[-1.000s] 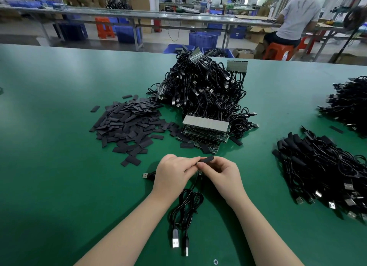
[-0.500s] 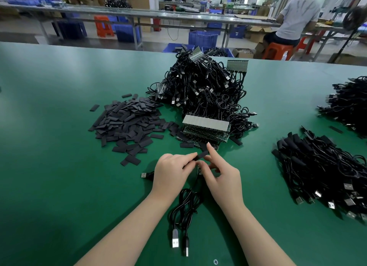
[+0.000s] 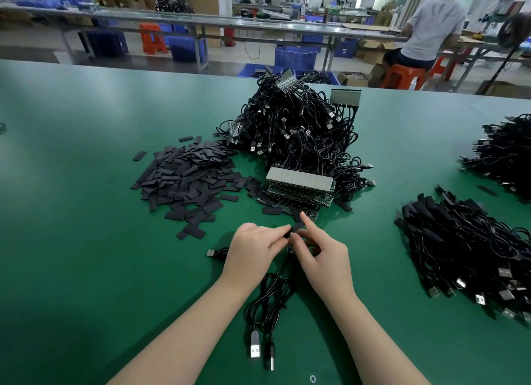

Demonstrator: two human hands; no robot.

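My left hand (image 3: 254,251) and my right hand (image 3: 321,253) meet over the green table (image 3: 71,241), both pinching a short black sleeve (image 3: 296,227) at the end of a black USB cable (image 3: 271,301). The right index finger sticks out straight past the sleeve. The cable loops down between my forearms, and two USB plugs (image 3: 255,348) lie at its near end. What sits inside the sleeve is hidden by my fingers.
A heap of flat black sleeves (image 3: 186,180) lies left of centre. Behind the hands is a big tangle of USB cables (image 3: 296,131) with stacked circuit boards (image 3: 298,187). Finished cables (image 3: 465,246) pile up at right, more cables (image 3: 505,151) farther right. A person sits at a far bench.
My right index finger lifted off and now points straight forward beside the sleeve. The sleeve has tilted up a little. My left hand has barely moved.
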